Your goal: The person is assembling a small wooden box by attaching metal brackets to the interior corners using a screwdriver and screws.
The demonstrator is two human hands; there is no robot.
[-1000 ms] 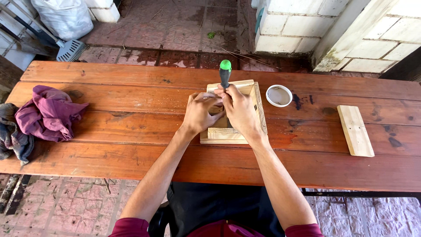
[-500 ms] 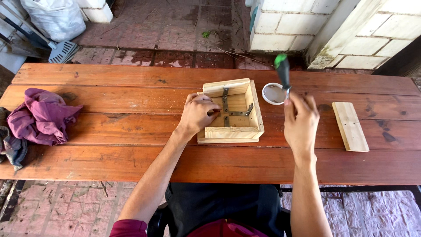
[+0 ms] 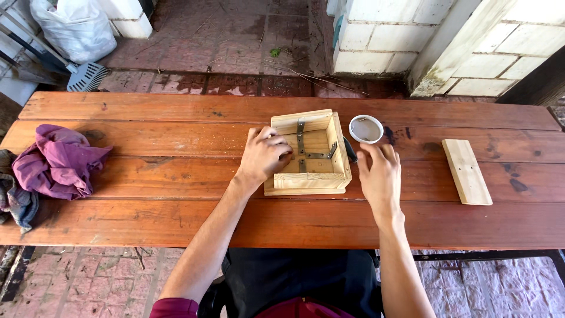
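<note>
Only the head view to go on. Left hand (image 3: 263, 158) rests on the left wall of the small wooden box frame (image 3: 309, 181), fingers curled loosely over the edge, steadying it rather than gripping anything. Right hand (image 3: 379, 175) lies flat on the table (image 3: 147, 218) just right of the frame, fingers spread and relaxed, holding nothing. A dark tool handle (image 3: 350, 150) pokes out between the frame and the right hand's fingertips, touching the table; I can't tell what kind of tool it is.

Looks to me like a pause between fastening steps: tool set down, frame held in place. Next move probably calls for picking something small up with the right hand while the left keeps the frame from sliding.

Containers: the frame holds only metal corner brackets (image 3: 306, 154) on its floor. The little round white cup (image 3: 366, 128) just beyond the right fingertips looks greyish inside; contents too small to tell.
</note>
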